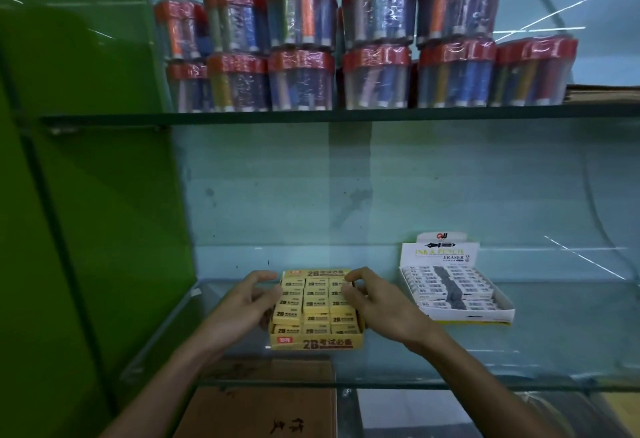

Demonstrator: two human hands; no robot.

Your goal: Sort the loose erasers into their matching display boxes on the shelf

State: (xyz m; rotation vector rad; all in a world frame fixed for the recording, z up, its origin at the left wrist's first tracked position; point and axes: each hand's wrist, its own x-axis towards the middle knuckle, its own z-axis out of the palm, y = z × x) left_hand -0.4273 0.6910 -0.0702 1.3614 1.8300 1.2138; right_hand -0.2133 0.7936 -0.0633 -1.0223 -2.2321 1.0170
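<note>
- A shop display is seen: a green side panel point(86, 160) at the left, a pale blue back wall, and two glass shelves, the upper one stacked with red-capped tubs point(363, 46) of coloured pens.
- On the lower glass shelf point(554, 344) the left hand point(242, 306) is curled against the left wall of the yellow display box point(317, 342); whether the box is gripped or only touched cannot be told.
- The yellow box is packed with yellow erasers point(313, 302) in neat rows, apparently full.
- The right hand point(372, 302) is bent over the box's right edge, fingertips at the top row; nothing is visibly pinched.
- Further right, apart from it, a white display box point(457, 288) is filled with white-and-grey erasers.
- No loose eraser is seen, so the sorting is judged nearly finished, with only straightening left.
</note>
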